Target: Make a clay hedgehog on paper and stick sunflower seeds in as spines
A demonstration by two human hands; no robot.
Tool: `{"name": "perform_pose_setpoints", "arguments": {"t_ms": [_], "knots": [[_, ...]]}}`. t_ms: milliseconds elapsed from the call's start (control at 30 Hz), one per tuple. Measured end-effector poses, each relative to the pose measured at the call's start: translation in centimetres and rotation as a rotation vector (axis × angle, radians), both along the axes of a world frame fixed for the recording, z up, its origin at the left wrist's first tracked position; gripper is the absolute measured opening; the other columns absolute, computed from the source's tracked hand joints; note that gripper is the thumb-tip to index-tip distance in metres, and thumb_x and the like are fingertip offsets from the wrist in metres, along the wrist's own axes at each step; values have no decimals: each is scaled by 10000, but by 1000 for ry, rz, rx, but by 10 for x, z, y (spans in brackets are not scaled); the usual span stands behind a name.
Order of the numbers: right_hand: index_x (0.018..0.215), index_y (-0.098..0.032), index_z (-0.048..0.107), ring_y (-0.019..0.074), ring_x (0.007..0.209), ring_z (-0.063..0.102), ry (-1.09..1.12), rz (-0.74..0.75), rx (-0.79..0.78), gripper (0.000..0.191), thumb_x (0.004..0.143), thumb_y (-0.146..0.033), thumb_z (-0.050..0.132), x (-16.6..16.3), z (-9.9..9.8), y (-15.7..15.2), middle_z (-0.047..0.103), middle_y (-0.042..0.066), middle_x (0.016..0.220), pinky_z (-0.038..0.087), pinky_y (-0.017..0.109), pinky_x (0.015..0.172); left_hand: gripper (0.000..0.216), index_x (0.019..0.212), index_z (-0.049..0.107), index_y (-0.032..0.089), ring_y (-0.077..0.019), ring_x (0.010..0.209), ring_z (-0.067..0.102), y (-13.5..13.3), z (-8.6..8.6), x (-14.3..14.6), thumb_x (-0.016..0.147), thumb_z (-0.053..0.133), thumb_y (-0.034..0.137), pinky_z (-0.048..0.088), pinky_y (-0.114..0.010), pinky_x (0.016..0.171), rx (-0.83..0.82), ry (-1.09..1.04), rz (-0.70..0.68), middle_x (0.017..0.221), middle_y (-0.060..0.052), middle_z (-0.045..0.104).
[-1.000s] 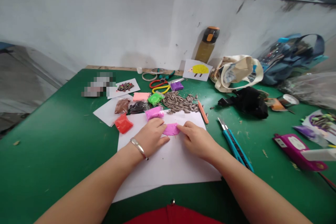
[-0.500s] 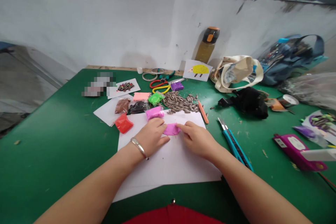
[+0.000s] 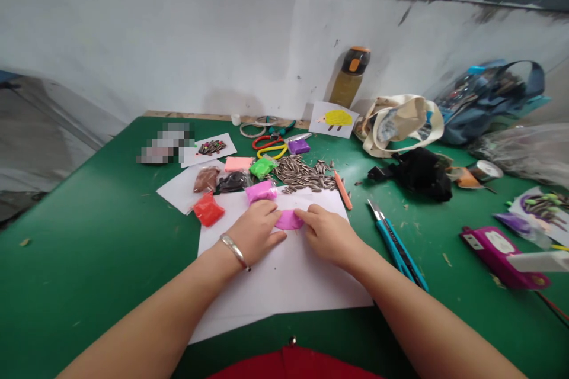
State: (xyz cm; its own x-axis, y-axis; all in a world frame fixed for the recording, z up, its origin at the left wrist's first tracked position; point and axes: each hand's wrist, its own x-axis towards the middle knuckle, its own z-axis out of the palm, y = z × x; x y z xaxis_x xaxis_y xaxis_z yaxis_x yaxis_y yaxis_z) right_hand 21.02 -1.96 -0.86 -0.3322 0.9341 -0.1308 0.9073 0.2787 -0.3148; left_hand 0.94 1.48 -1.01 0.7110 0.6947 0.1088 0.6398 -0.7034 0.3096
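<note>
A flat, rounded piece of pink modelling clay [image 3: 288, 219] lies on white paper [image 3: 306, 281]. My left hand [image 3: 254, 230], with a silver bangle at its wrist, rests on the paper with its fingertips at the clay's left edge and its thumb apart. From the other side, my right hand [image 3: 329, 233] touches the clay's right edge with an outstretched index finger; its other fingers curl underneath and are partly hidden. Just beyond my left hand sits a packet of pink clay [image 3: 261, 190]. Striped sunflower seeds [image 3: 302, 173] are heaped behind the paper, beside an orange clay tool [image 3: 342, 190].
Red [image 3: 208, 209], brown and black clay packets lie left. Scissors [image 3: 269, 145] are behind. A utility knife [image 3: 397, 244], blade out, lies right of the paper. A bottle [image 3: 350, 77], hedgehog picture [image 3: 333, 119] and cloth bag [image 3: 400, 124] stand near the wall. A magenta glue gun [image 3: 502, 254] is far right.
My right index finger has shifted very slightly left along the clay's edge. My left hand stays in place, and the whole view has shifted a little.
</note>
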Motion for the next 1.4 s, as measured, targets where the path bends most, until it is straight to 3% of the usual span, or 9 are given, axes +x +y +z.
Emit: {"name": "perform_pose_setpoints", "arguments": {"t_ms": [167, 333, 667, 833, 967, 1400], "knots": [[1260, -297, 533, 168, 760, 563, 13, 20, 11, 460, 840, -185, 382, -2, -1, 1, 578, 34, 986, 294, 266, 607, 267, 956, 628, 121, -256, 998, 561, 0, 2, -1, 822, 606, 352, 470, -407, 911, 4, -29, 7, 998, -121, 627], [1250, -230, 535, 182, 882, 563, 80, -49, -11, 447, 834, -157, 387, 2, -2, 3, 584, 56, 995, 331, 257, 680, 245, 965, 631, 138, -252, 1016, 578, 3, 1, -4, 831, 588, 339, 475, -412, 924, -5, -55, 13, 1023, -110, 654], [1253, -278, 537, 168, 805, 553, 1, -6, 3, 443, 847, -178, 393, -3, 1, 5, 568, 44, 1011, 313, 261, 638, 207, 967, 640, 139, -241, 1062, 576, 6, 0, -7, 832, 570, 280, 461, -385, 971, -2, -24, 13, 1067, -112, 658], [1356, -360, 413, 147, 747, 522, -19, 116, 22, 574, 831, -129, 397, -4, 2, 0, 543, 24, 986, 298, 256, 621, 224, 994, 644, 150, -232, 1074, 587, 11, 0, -13, 866, 503, 268, 478, -389, 956, -15, -32, -3, 1071, -98, 675], [1330, -406, 416, 138, 650, 490, -111, 184, 61, 492, 889, -191, 371, -10, 7, -5, 534, 26, 942, 276, 263, 586, 252, 1008, 651, 144, -225, 1061, 601, 14, 0, -19, 886, 449, 234, 484, -387, 947, -10, -40, 20, 1064, -94, 689], [1341, -376, 388, 165, 687, 559, -259, 106, 73, 490, 890, -186, 365, -13, 6, 4, 554, 53, 957, 263, 267, 542, 272, 997, 653, 123, -208, 1040, 604, 13, -2, -17, 891, 407, 168, 480, -356, 953, 26, -50, 25, 1048, -97, 691]]}}
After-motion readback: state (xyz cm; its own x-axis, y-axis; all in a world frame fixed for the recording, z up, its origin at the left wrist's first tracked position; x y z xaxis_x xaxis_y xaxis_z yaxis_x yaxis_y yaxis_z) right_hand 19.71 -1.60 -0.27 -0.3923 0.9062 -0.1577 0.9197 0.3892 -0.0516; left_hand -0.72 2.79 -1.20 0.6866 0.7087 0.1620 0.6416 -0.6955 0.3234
